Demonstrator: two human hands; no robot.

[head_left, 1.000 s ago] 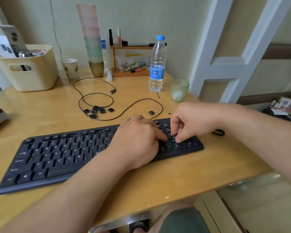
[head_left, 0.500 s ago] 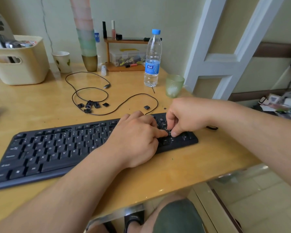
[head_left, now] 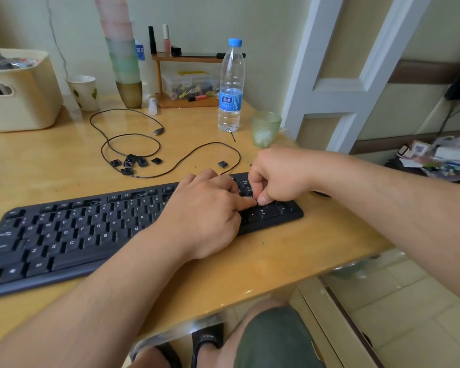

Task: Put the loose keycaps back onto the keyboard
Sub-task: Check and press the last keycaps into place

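A black keyboard [head_left: 77,229] lies across the wooden desk. Over its number pad at the right end, my right hand [head_left: 279,173] pinches a small black keycap between thumb and forefinger; the keycap itself is almost hidden. My left hand [head_left: 207,211] rests on the keyboard beside it, its forefinger stretched out and touching the same spot. Several loose black keycaps [head_left: 133,163] lie in a cluster inside a cable loop behind the keyboard. One more keycap [head_left: 222,163] sits alone just behind the keyboard's right part.
A thin black cable [head_left: 133,136] loops over the desk. A water bottle [head_left: 231,86] and a green glass [head_left: 265,128] stand close behind my right hand. A cream basket [head_left: 21,99], paper cup [head_left: 83,92] and stacked cups [head_left: 125,62] line the back. The desk edge [head_left: 356,258] is near right.
The view has shifted a little. Both hands stay over the number pad; my right fingers have curled tighter at the keycap and my left forefinger still touches that spot.
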